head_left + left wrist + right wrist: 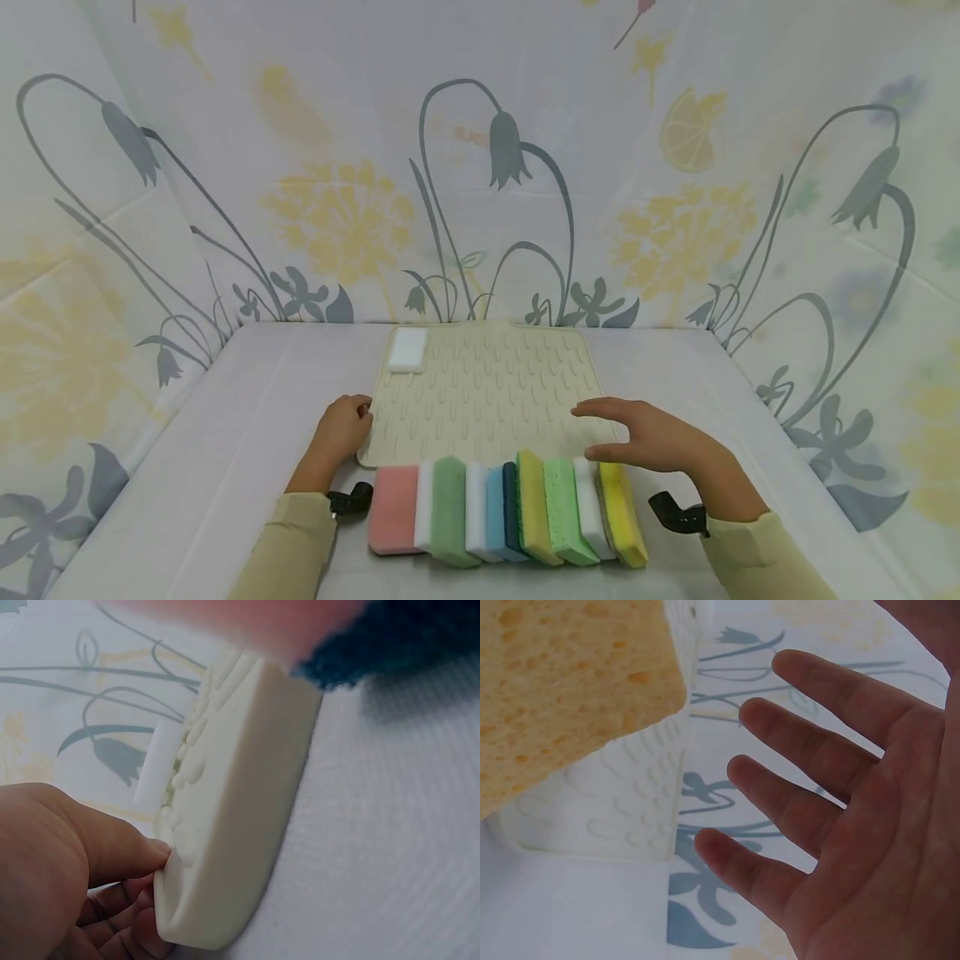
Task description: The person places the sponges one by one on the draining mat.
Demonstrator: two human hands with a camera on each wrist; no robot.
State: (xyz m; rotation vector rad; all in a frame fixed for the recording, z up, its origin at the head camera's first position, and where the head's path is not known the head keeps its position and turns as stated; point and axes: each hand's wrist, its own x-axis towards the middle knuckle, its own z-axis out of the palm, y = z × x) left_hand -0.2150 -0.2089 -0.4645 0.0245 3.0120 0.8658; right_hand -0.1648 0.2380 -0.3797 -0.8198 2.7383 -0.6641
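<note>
A cream mat with raised oval ridges (pixel 487 400) lies flat on the table. My left hand (pixel 345 433) pinches its left edge, and in the left wrist view the thumb (pixel 142 853) presses on top with the other fingers curled at the side. Above the mat's right edge hovers my right hand (pixel 648 433), fingers spread and holding nothing. A white sponge block (pixel 408 350) sits on the mat's far left corner. Along the near edge stands a row of several sponges, from a pink one (pixel 393 508) to a yellow one (pixel 622 517), the latter nearest my right hand.
The table is covered with a white cloth (pixel 255 400). Behind and at both sides rises a hanging cloth (pixel 480 217) printed with flowers. Black wrist devices (pixel 351 500) sit at both cuffs.
</note>
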